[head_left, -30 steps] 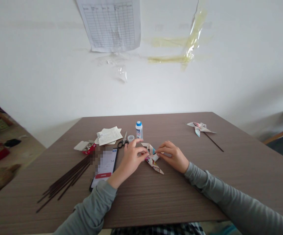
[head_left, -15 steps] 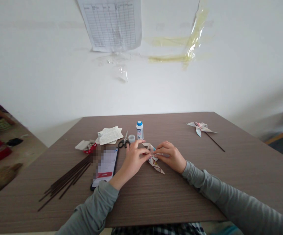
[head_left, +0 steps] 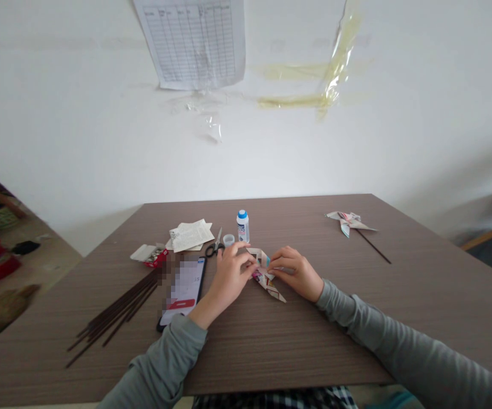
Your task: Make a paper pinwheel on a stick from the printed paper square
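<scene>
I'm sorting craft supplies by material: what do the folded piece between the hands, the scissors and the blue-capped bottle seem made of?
Folded piece: seemingly paper, fairly matte, going by its sharp creases and coloured print. Scissors: blades probably metal, pale grey and pointed; black handles probably plastic, finish too small to judge. Bottle: likely plastic, smooth-looking white body, blue cap.

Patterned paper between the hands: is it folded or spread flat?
Folded: the patterned paper shows angled flaps, one narrowing to a point; the left hand and right hand partly cover it.
</scene>
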The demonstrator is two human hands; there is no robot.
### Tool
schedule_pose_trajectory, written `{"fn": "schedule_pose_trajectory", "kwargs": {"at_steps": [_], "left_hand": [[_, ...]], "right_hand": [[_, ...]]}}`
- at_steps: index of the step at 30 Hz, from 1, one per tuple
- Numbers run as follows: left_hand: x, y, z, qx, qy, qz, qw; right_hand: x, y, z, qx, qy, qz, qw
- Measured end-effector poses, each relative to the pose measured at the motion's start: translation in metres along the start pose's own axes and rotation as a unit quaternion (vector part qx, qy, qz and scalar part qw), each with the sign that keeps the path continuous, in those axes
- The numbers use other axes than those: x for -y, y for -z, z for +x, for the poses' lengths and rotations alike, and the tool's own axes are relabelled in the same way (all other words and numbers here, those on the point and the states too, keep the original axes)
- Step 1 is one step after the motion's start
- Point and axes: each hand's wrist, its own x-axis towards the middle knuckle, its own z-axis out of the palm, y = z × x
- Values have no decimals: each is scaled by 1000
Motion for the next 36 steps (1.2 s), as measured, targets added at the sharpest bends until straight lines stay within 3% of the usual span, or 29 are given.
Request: {"fn": "schedule_pose_trajectory", "kwargs": {"at_steps": [6, 15, 29, 36], "left_hand": [[12, -3, -1, -15, 0, 38, 999], [2, -2, 4, -24, 26, 62, 997], [-18, -3, 5, 24, 101, 134, 986], [-13, -5, 4, 18, 95, 102, 990]], "right_hand": [[-4, 4, -3, 2, -24, 21, 999], [-8, 3, -8, 4, -39, 24, 999], [-8, 6, -8, 1, -64, 33, 997], [-4, 6, -8, 3, -72, 34, 997]]}}
